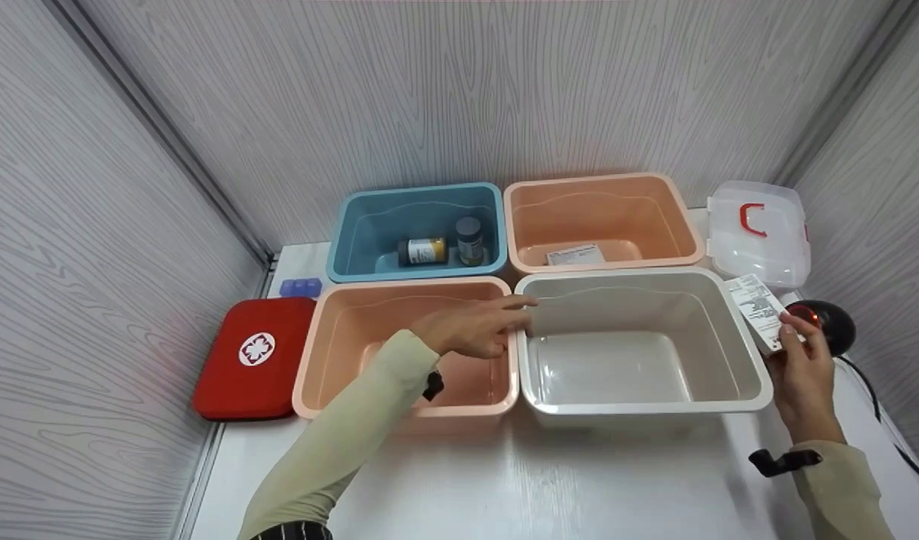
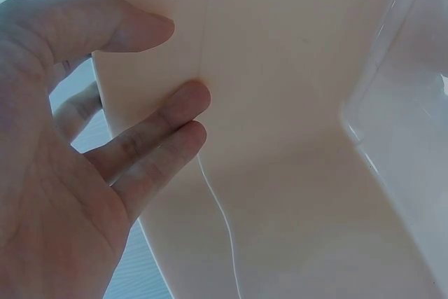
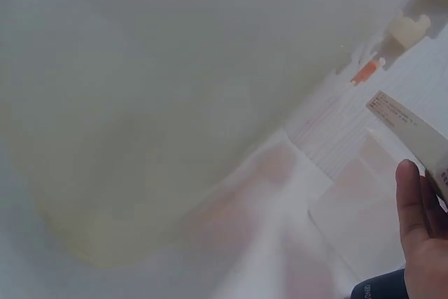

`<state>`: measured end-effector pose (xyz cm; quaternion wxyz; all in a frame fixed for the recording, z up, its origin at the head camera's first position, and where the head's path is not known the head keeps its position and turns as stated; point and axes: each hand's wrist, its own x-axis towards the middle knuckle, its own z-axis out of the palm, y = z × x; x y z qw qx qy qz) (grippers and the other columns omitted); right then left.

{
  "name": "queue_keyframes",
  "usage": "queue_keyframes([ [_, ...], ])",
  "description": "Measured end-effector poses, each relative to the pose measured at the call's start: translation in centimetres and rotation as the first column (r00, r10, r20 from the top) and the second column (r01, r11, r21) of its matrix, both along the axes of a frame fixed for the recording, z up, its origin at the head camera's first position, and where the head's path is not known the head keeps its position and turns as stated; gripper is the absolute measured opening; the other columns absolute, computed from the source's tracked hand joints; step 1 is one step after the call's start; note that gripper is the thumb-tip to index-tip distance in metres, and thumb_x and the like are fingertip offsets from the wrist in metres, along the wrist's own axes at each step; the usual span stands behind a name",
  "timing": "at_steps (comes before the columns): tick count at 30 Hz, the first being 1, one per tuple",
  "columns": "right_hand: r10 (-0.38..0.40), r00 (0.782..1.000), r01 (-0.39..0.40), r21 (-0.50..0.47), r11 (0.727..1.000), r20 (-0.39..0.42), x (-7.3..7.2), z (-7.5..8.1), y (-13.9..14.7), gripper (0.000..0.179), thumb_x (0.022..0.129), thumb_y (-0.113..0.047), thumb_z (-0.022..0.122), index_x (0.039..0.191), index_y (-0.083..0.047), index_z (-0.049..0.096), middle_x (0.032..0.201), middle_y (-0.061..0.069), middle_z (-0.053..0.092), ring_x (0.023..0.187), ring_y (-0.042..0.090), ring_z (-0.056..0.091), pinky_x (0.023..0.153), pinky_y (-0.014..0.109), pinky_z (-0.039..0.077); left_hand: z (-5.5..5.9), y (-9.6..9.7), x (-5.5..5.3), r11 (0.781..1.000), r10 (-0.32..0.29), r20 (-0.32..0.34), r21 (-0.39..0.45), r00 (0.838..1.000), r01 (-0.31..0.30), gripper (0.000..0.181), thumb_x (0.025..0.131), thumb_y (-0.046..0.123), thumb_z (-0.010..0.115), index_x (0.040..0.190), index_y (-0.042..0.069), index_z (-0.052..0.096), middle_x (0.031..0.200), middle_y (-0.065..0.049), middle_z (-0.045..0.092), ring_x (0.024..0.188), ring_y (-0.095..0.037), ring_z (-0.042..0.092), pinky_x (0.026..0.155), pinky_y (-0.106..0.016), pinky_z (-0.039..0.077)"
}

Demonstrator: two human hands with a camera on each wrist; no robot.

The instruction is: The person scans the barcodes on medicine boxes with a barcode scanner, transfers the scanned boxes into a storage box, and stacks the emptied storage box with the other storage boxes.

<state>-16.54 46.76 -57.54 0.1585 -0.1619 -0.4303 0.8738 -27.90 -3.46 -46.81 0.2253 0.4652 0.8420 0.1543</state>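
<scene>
white tabletop point(image 1: 542, 480): right hand point(image 1: 804, 379) pinches printed box point(image 1: 759, 310) beside black device point(image 1: 836, 328), apparently presenting it; left hand point(image 1: 470, 328) relaxed, holding nothing. next move likely calls for clearing white bin point(image 1: 647, 409).

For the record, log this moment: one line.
left hand: at gray bin; right hand: holds white box near black device; blue bin: two bottles

A red case point(image 1: 253, 375) lies well apart from a translucent box point(image 1: 763, 255)
</scene>
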Motion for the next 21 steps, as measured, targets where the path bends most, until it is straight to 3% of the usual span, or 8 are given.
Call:
queue_keyframes([
  [6, -0.034, 0.998, 0.036, -0.035, 0.999, 0.044, 0.4, -0.4, 0.0, 0.025, 0.107, -0.006, 0.066, 0.131, -0.013, 0.067, 0.129, -0.001, 0.057, 0.101, 0.008, 0.074, 0.082, 0.022, 0.061, -0.1, -0.1, 0.0, 1.000, 0.008, 0.012, 0.004, 1.000, -0.008, 0.042, 0.102, 0.005, 0.062, 0.142, 0.019, 0.063, 0.181, -0.005, 0.024, 0.158, -0.032, 0.042, 0.119, -0.047, 0.049],
  [11, -0.048, 0.998, 0.048, -0.004, 0.999, 0.027, 0.6, -0.1, -0.4, 0.028, 0.106, -0.001, 0.065, 0.132, -0.011, 0.065, 0.123, 0.002, 0.061, 0.100, 0.009, 0.075, 0.082, 0.023, 0.062, -0.1, -0.1, 0.0, 1.000, 0.026, 0.024, -0.007, 0.999, -0.026, 0.043, 0.103, 0.007, 0.063, 0.143, 0.022, 0.063, 0.182, -0.003, 0.022, 0.157, -0.033, 0.044, 0.119, -0.048, 0.050],
  [14, -0.073, 0.997, 0.072, 0.067, 0.995, 0.012, 0.6, 1.0, -0.8, 0.032, 0.107, -0.002, 0.065, 0.138, -0.011, 0.061, 0.129, 0.004, 0.057, 0.109, 0.009, 0.072, 0.085, 0.020, 0.061, -0.1, -0.1, 0.0, 1.000, 0.027, 0.022, -0.011, 0.999, -0.027, 0.044, 0.102, 0.006, 0.063, 0.143, 0.023, 0.063, 0.182, -0.001, 0.022, 0.158, -0.032, 0.043, 0.120, -0.048, 0.049],
  [17, -0.092, 0.996, 0.087, 0.199, 0.976, 0.018, 0.6, 2.8, -1.1, 0.039, 0.108, -0.006, 0.064, 0.146, -0.013, 0.057, 0.135, 0.003, 0.049, 0.119, 0.010, 0.064, 0.090, 0.017, 0.059, 0.0, 0.0, 0.1, 0.999, 0.031, 0.019, -0.020, 0.999, -0.030, 0.043, 0.103, 0.008, 0.063, 0.143, 0.024, 0.062, 0.182, 0.000, 0.022, 0.159, -0.031, 0.042, 0.122, -0.047, 0.048],
  [21, -0.125, 0.992, 0.119, 0.311, 0.943, 0.000, -0.2, 5.7, -1.2, 0.041, 0.107, -0.005, 0.066, 0.146, -0.013, 0.060, 0.129, 0.004, 0.052, 0.111, 0.012, 0.065, 0.083, 0.016, 0.060, 0.1, 0.0, 0.1, 0.999, 0.036, 0.015, -0.022, 0.999, -0.035, 0.043, 0.103, 0.008, 0.062, 0.143, 0.025, 0.062, 0.182, 0.001, 0.022, 0.157, -0.031, 0.044, 0.122, -0.047, 0.048],
])
